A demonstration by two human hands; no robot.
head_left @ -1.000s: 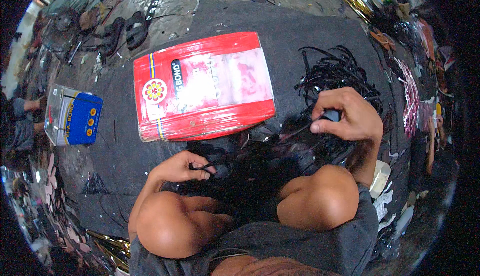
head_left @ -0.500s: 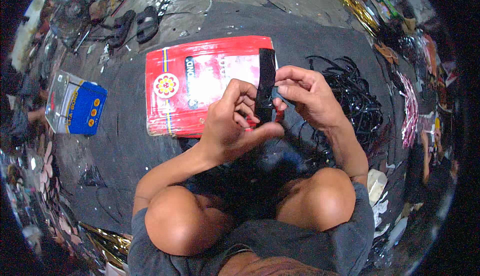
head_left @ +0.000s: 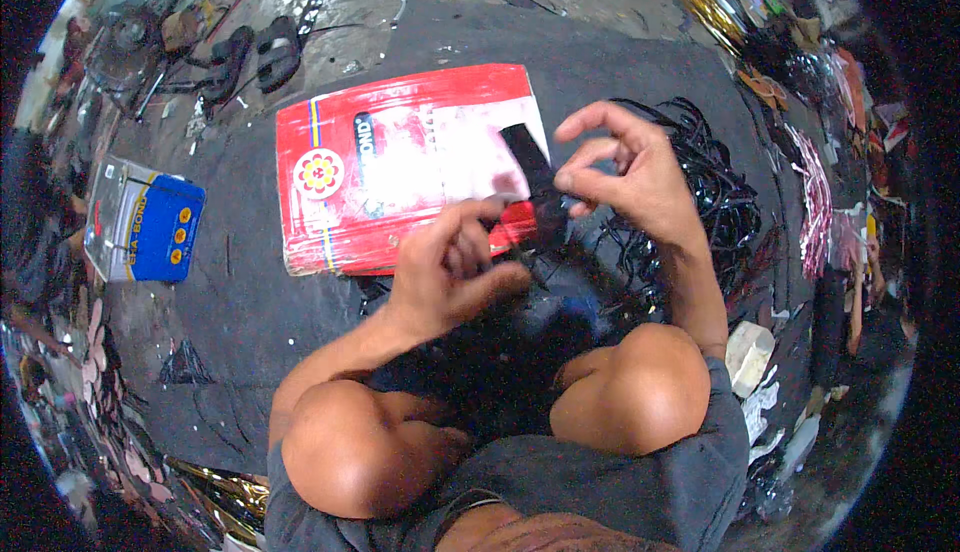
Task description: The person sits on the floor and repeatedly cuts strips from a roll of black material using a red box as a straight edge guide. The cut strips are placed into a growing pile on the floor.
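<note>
My left hand is in front of the red slab's near edge, fingers curled and thumb stretched to the right. Its fingertips close on the lower part of a black strip, though blur hides the exact grip. The strip's upper end stands tilted over the slab's right side. To its right, my right hand has bent fingers, with thumb and fingers pinching a small blue-grey piece, partly hidden and blurred. Beneath both hands lies the flat red rectangular slab, shiny, with a white panel and a round flower emblem.
Tangled black strips heap up on the right. On the left stands a clear and blue container. Dark sandals lie at the far left, near a fan. Pink tinsel and a pale block are along the right side.
The black strip has tipped from upright to a slant, its lower end swinging right. My left hand has moved slightly left and down. The right fingers have lifted off the strip's upper edge.
</note>
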